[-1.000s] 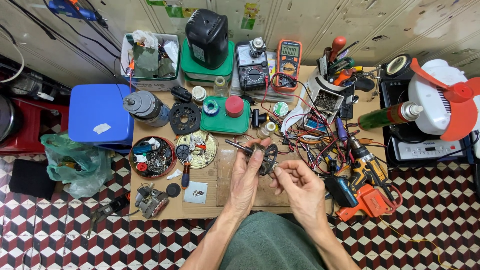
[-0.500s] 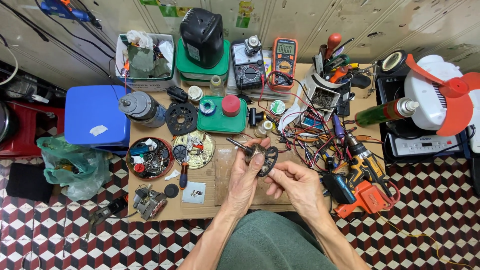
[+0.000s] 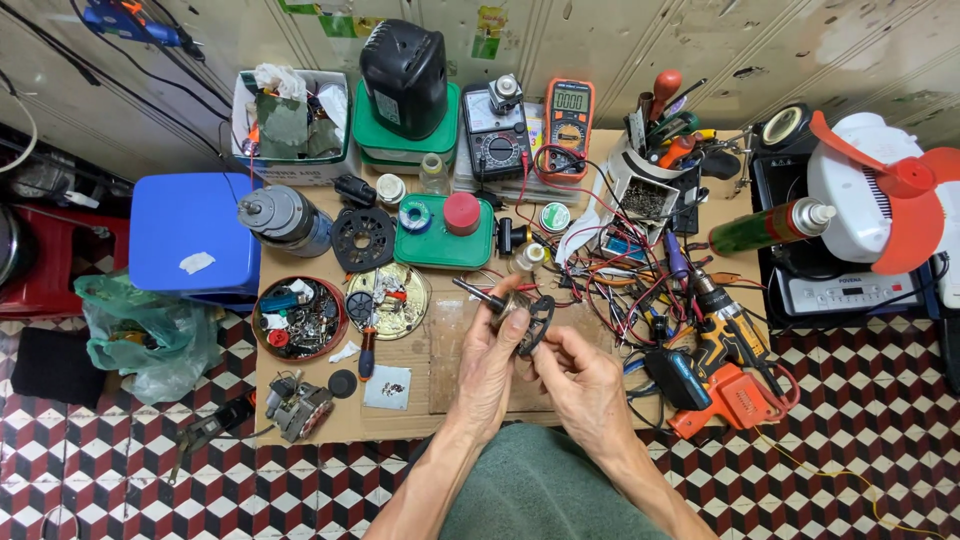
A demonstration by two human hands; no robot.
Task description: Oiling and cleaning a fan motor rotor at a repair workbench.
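Note:
My left hand [image 3: 492,352] grips a small motor rotor [image 3: 497,301] with a dark shaft that sticks out to the upper left. A black round end cap [image 3: 537,322] sits on the rotor's right end. My right hand [image 3: 575,372] pinches that cap from the right with its fingertips. Both hands hover over the middle of a cardboard-covered workbench [image 3: 440,385]. A screwdriver [image 3: 366,350] lies on the bench to the left of my hands.
A round tin of small parts [image 3: 298,318], a brass disc [image 3: 388,300], a green box with a red knob [image 3: 445,232], two multimeters [image 3: 530,130], tangled wires [image 3: 620,290], an orange drill [image 3: 725,375], a spray can [image 3: 770,226] and a white fan with red blades [image 3: 880,195] crowd the bench.
My hands have stayed in nearly the same place. The fingers of my right hand have shifted slightly on the black cap.

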